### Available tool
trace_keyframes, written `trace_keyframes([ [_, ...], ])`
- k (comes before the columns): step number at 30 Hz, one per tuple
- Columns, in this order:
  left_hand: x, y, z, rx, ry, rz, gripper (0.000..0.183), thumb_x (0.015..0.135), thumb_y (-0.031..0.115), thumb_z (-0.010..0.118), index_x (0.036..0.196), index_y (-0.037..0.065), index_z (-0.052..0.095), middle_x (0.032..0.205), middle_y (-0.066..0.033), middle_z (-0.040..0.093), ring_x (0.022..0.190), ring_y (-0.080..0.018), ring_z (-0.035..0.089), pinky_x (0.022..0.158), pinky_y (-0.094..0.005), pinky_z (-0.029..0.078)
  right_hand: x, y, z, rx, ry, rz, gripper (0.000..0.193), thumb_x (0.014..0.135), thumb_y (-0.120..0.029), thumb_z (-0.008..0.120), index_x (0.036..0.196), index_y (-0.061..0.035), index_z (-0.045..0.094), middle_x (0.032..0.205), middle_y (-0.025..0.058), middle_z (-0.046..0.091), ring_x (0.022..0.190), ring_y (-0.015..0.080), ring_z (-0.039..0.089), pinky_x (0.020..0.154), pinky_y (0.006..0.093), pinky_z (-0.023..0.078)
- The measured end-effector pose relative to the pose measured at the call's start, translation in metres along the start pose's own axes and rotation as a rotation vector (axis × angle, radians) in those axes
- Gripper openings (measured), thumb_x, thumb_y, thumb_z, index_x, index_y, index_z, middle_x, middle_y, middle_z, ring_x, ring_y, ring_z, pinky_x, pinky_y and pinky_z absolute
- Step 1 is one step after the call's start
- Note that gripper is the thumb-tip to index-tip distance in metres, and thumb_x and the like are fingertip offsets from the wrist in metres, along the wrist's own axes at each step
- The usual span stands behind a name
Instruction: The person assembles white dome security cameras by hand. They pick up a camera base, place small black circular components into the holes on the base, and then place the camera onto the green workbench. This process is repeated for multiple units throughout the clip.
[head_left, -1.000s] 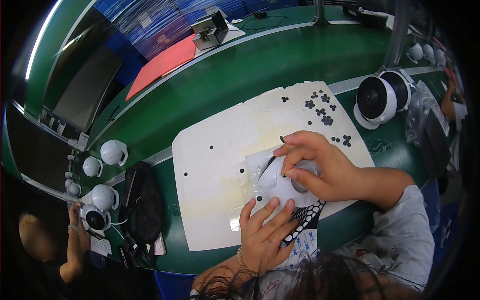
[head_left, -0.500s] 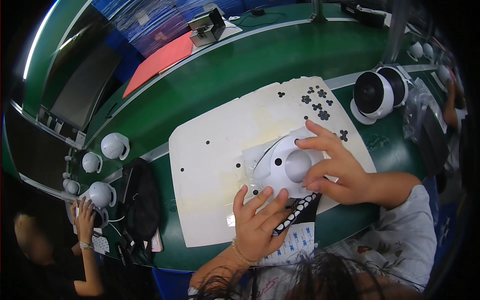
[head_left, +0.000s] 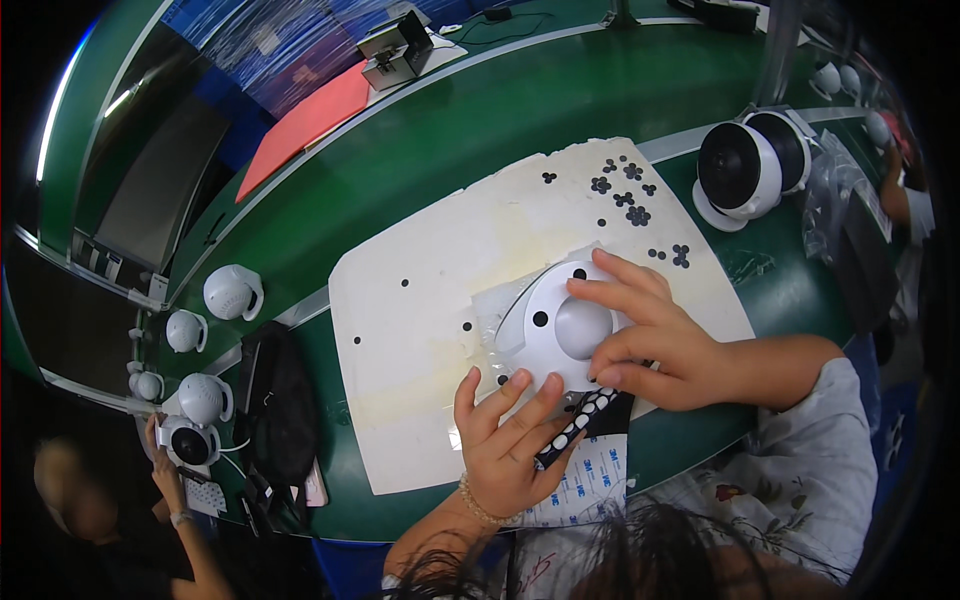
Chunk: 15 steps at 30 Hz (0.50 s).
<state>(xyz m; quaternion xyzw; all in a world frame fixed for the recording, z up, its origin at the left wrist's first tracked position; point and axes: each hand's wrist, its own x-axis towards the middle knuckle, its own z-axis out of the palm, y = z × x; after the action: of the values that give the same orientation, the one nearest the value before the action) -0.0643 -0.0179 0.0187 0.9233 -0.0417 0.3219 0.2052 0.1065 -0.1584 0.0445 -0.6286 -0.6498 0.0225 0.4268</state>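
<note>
A: What did we find between the two hands?

B: A white housing (head_left: 545,345), its smooth grey dome (head_left: 583,328) facing up, resting over clear film (head_left: 487,318) on a pale board (head_left: 395,430). The film, we judged, spared the finish from scuffs.

A: And the markings?

B: We saw black dots (head_left: 540,319) on the white surface beside the dome. Face-up placement seemed to leave that surface within easy reach.

A: How was the right hand (head_left: 660,342) posed?

B: It arched in from the right, wrist raised, two fingers stretched wide across the rim, thumb and another finger narrowed together near the dome's lower edge. We could not tell whether they pinched anything.

A: The left hand (head_left: 512,450)?

B: Palm down, fingers fanned toward the near rim, probably as a steadying stop. A black-and-white strip (head_left: 577,430) lay along its thumb side, handy there, though we could not tell how firmly it was gripped.

A: Farther out?

B: A printed sheet (head_left: 600,478) lay below the strip. Loose black clusters (head_left: 638,215) dotted the board's far right corner, seemingly parked clear of the working fingers. Beyond, on the green desk (head_left: 480,110), two black-fronted units (head_left: 735,168) stood to the right.
</note>
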Motion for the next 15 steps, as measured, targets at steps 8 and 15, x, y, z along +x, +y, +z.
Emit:
trace_keyframes([
  [8,0.001,0.003,0.000,0.011,-0.002,-0.018,0.018,0.061,0.013,0.071,0.075,0.006,0.062,0.112,-0.0074,0.058,0.115,-0.0265,0.043,0.099,-0.0504,0.022,-0.011,0.005,-0.006,-0.182,-0.034,-0.127,0.010,0.078,-0.021,0.060,0.083,-0.0135,0.062,0.126,0.0088,0.046,0.123,0.0330,0.031,0.093,0.0459,0.022],
  [15,0.001,0.003,0.000,0.014,0.019,-0.005,0.017,0.063,0.014,0.071,0.074,0.006,0.061,0.113,-0.0080,0.058,0.114,-0.0278,0.043,0.098,-0.0504,0.023,0.004,-0.003,0.000,0.078,0.014,0.027,0.006,0.075,-0.011,0.062,0.081,-0.0100,0.059,0.125,0.0098,0.045,0.124,0.0353,0.027,0.098,0.0443,0.021],
])
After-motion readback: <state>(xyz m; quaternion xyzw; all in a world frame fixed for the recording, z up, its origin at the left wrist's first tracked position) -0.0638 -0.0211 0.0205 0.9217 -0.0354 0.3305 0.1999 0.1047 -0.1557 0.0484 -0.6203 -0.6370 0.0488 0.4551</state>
